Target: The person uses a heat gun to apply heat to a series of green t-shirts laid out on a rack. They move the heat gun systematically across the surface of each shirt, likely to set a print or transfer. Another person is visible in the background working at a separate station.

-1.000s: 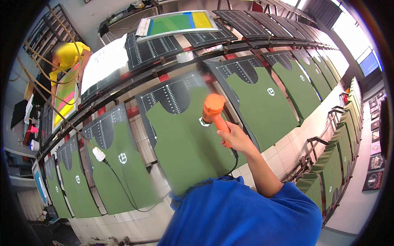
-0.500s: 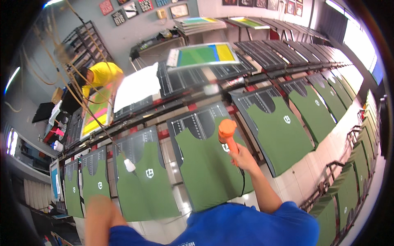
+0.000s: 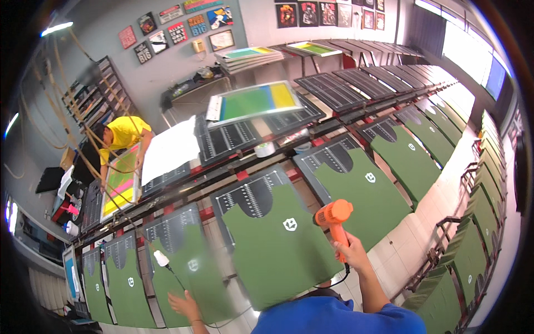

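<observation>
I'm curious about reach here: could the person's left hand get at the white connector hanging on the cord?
Probably yes: the left hand looks empty, fingers spread, and the white connector appears just beyond it, with only a thin dark cord seemingly between. Depth is hard to judge.

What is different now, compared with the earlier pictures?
The orange heat gun moved right, off the nearest white emblem; the left hand came into view at the lower left. The right hand still holds the heat gun; the green fabric pieces stayed in place.

Window (image 3: 466, 45) glaring right; tube light (image 3: 57, 29) left; edges dark, bent; shirt (image 3: 203, 278) by left hand (image 3: 186, 307) blurred, perhaps motion.
</observation>
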